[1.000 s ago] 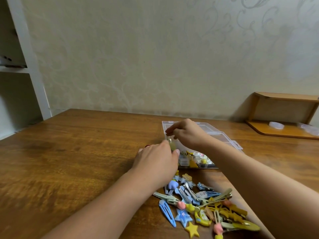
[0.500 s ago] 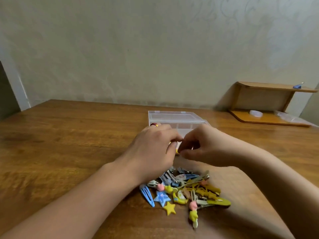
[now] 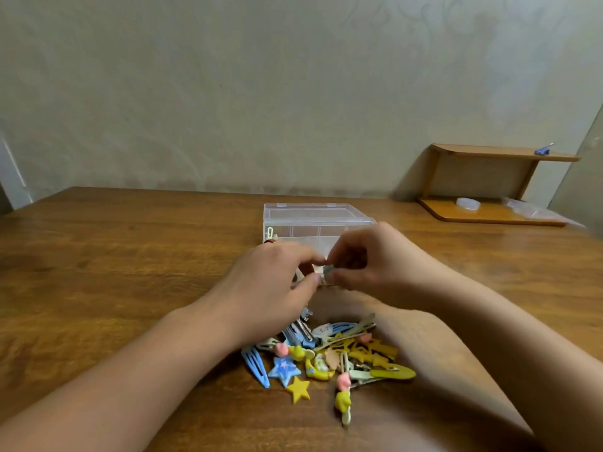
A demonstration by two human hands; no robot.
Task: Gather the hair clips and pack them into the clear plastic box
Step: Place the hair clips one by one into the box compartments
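Observation:
A clear plastic box (image 3: 306,220) stands open on the wooden table, its lid raised toward the wall. In front of its near edge, my left hand (image 3: 267,288) and my right hand (image 3: 368,259) meet fingertip to fingertip and pinch a small pale hair clip (image 3: 321,271) between them. A pile of hair clips (image 3: 329,353) in blue, yellow and pink lies on the table just below my hands, with a yellow star clip (image 3: 298,389) at its near edge. My hands hide the front of the box.
A low wooden shelf (image 3: 489,187) stands against the wall at the back right, with a small clear lid and a plastic bag on its base and a blue clip on top. The wooden table (image 3: 114,256) stretches bare to the left.
The view swung right and down. My right hand drew back from over the box toward my left hand, and both now pinch the small clip together at the box's near edge.

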